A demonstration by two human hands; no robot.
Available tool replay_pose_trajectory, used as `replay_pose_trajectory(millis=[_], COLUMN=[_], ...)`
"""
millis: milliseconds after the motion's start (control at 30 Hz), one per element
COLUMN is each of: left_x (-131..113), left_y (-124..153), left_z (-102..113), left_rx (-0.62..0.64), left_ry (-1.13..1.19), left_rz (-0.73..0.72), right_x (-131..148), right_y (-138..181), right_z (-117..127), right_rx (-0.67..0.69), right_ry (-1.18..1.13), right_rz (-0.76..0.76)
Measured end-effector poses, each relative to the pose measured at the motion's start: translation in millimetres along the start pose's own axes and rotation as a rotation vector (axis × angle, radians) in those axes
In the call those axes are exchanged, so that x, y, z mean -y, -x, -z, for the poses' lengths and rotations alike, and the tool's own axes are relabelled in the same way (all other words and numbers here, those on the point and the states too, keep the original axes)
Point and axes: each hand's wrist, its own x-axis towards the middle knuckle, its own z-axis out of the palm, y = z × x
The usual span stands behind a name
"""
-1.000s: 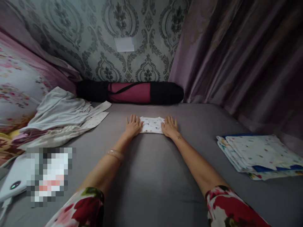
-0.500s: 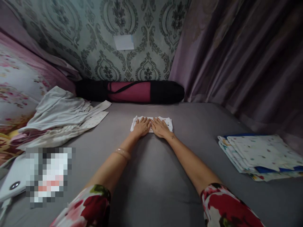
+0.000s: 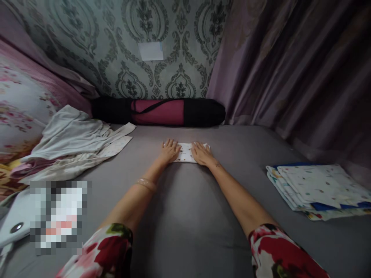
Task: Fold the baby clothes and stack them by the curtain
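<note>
Taking the long black-and-red bag (image 3: pixel 158 112) as the landmark, a loose heap of pale clothes (image 3: pixel 74 133) is lying just in front of its left end and spreading further left. A pale phone (image 3: pixel 21 222) is lying well in front of the bag, beyond its left end, with a cable (image 3: pixel 7 251) running from it.

Further right, the left hand (image 3: pixel 170 152) is resting palm down, in front of the bag's middle. Its grip is wide and flat, the fingers stretched out and covering one end of the cloth without pinching it.

The folded white printed cloth (image 3: pixel 185 152) is lying on the grey sheet (image 3: pixel 188 208), in front of the bag's right half and apart from it. It is looking thin, light and soft, so it is probably creasing easily and sagging or unfolding if lifted by one corner; nothing about it is suggesting fragility or slipperiness. Both short ends, with fingers reaching underneath all the layers, are seeming the best places for taking hold.

The right hand (image 3: pixel 202 153) is covering the other end, its grip likewise flat and spread.

Beyond the bag's right end, nearer the person, a stack of folded printed fabrics (image 3: pixel 321 187) is lying.
</note>
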Motion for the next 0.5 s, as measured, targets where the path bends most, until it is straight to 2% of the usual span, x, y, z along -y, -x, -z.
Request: replay_pose_trajectory(millis=[67,233,400,500], left_x=[5,11,13,18], left_y=[-1,-3,-7,-9], left_z=[-2,-10,-7,-4], left_rx=[-0.026,0.054,0.094,0.066], left_ry=[0.007,0.042,0.057,0.060], left_rz=[0.029,0.064,0.073,0.038], right_x=[-4,-9,-8,-8], right_y=[1,2,1,1], right_z=[1,-5,-6,-5], right_rx=[-0.025,-0.019,-0.013,-0.023], right_ry=[0.022,0.051,0.042,0.026], right_rz=[-0.041,-0.083,-0.083,-0.080])
